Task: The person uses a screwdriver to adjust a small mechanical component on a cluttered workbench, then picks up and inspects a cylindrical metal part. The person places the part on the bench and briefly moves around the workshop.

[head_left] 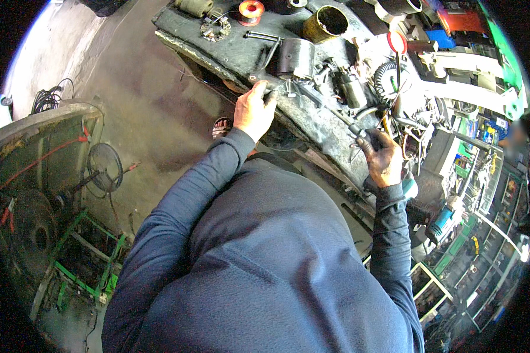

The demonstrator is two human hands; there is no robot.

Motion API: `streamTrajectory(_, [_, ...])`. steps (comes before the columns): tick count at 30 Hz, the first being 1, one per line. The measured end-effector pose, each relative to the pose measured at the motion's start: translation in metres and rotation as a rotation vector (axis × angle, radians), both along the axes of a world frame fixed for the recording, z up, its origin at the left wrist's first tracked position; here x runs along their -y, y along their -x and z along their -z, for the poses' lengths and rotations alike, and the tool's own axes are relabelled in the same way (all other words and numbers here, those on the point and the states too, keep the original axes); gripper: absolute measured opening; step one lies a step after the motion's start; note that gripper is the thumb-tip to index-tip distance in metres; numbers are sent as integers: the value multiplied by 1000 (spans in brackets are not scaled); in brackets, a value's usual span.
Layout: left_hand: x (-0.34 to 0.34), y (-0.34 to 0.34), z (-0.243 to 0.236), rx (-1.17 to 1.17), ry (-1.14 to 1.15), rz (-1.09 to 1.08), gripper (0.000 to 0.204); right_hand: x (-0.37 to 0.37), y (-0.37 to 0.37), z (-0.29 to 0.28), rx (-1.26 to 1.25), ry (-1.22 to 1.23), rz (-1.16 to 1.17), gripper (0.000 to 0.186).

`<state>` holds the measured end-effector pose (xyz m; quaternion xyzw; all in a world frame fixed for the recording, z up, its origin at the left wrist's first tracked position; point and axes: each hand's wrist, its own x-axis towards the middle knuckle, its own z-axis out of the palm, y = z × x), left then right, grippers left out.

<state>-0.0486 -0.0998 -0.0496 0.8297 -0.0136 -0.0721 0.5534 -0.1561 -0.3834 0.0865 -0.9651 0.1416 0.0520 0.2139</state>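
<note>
My right hand (385,159) is closed around the dark handle of a soldering iron (340,117). Its long metal shaft slants up and left over the bench edge, with a thick block at the tip. My left hand (255,110) is at the near edge of the bench, thumb and fingers pinched together. What it pinches is too small to make out; it is close to the iron's tip. Just beyond stands a dark metal cylinder (296,59), with long bolts (262,36) lying beside it. A red-rimmed spool of solder wire (251,12) is farther back.
The dark workbench (218,56) also carries a rusty open cylinder (325,25), a round brush-holder plate (215,28) and a smaller metal cylinder (351,89). Tangled parts and a coiled cord (386,79) crowd the right. A teal power tool (444,220) is at lower right; a steering wheel (105,167) is at left.
</note>
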Motion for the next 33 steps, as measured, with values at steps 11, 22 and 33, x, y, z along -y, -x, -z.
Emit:
streamTrajectory(11, [6,-2,18,196,-37,-16,24,3,-8,8,33,2,-36,39])
streamTrajectory(22, [6,-3,17,200,-31,-16,27,-8,-16,-8,65,102,-136,37])
streamTrajectory(33, [7,-5,18,156,-52,-2,29,-18,-27,-30,-74,174,-151,34])
